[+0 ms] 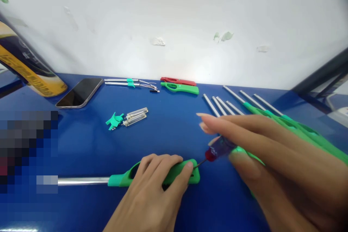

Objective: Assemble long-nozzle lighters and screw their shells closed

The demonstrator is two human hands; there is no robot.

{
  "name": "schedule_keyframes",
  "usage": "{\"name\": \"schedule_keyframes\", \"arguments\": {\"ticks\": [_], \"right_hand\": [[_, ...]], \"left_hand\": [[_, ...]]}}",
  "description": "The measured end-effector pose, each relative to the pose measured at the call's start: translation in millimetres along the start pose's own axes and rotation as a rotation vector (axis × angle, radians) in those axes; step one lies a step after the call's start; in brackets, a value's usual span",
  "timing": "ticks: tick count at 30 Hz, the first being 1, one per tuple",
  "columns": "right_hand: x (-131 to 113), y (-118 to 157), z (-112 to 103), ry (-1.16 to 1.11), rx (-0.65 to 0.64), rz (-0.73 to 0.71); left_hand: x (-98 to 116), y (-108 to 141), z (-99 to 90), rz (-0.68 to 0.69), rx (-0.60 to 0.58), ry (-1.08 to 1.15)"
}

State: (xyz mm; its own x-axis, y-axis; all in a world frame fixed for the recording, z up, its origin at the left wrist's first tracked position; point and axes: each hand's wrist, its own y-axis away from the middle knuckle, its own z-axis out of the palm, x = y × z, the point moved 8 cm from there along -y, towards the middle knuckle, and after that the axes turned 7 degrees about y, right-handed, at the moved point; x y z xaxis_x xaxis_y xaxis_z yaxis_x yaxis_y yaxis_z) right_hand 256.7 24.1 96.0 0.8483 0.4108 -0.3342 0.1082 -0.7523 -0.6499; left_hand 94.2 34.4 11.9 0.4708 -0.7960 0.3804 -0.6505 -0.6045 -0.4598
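In the head view, the green lighter (pixel 175 172) lies flat on the desk (pixel 89 145), pinned beneath the left hand (pixel 156 185). The right hand (pixel 272 156) grips a screwdriver (pixel 219 148), its tip apparently at the lighter's butt end. Screwdriver work there seems in hand; the next move calls for a steady tip, clear of the adjacent left thumb. Beyond the lighter lie clear cartridges (pixel 136 116), teal pieces (pixel 114 120) and, farther, a phone (pixel 80 92). Right of it, similar lighters (pixel 326 143) crowd the right hand, which partly hides them.
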Motion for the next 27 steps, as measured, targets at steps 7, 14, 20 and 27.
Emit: {"name": "schedule_keyframes", "arguments": {"ticks": [7,14,20,27], "right_hand": [[2,-6,-2,-0.041,0.045,0.04],[-2,-1,-2,-0.003,-0.094,-0.022],[5,-5,-6,-0.028,0.035,0.073],[12,4,-7,-0.002,-0.107,0.079]], "left_hand": [[-3,0,7.1,-0.011,-0.075,-0.012],[-3,1,7.1,-0.023,-0.065,0.006],[-3,2,6.8,-0.002,-0.07,-0.001],[1,1,3.2,0.009,-0.012,0.01]]}}
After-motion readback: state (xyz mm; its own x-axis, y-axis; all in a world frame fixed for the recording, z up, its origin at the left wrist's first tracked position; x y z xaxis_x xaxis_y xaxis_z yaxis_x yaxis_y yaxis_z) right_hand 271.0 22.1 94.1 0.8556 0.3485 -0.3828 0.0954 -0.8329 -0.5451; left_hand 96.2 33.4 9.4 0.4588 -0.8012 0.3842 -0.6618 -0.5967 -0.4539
